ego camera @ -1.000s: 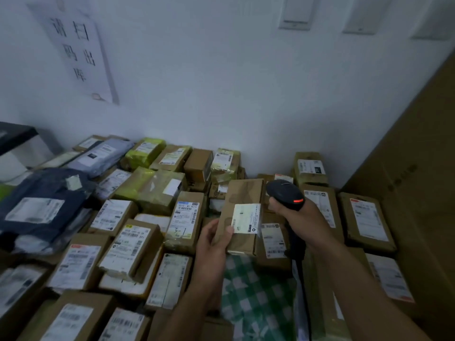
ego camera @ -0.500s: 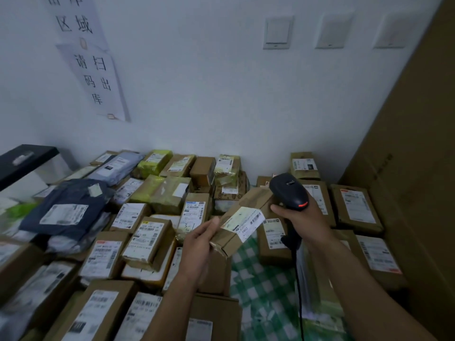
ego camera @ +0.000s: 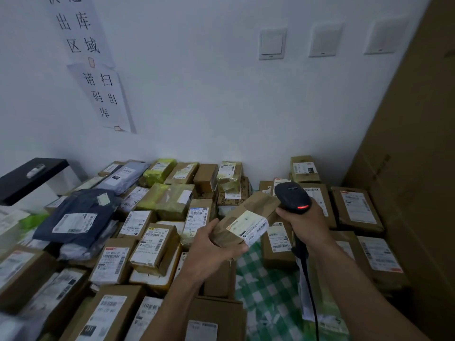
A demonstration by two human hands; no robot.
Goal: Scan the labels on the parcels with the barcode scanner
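A person's left hand [ego camera: 211, 244] holds a small brown parcel [ego camera: 257, 204] above a pile of other parcels [ego camera: 157, 244], its grip wrapped round the near end and the white label [ego camera: 248, 226] facing up. The right hand [ego camera: 307, 222] has its grip clenched round a black barcode scanner [ego camera: 293, 196], red light lit, touching the parcel's far end. A green checked cloth [ego camera: 266, 281] lies beneath.

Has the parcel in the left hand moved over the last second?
Yes. The held parcel has tipped from upright to slanting, far end toward the scanner, judged against the labelled box behind.
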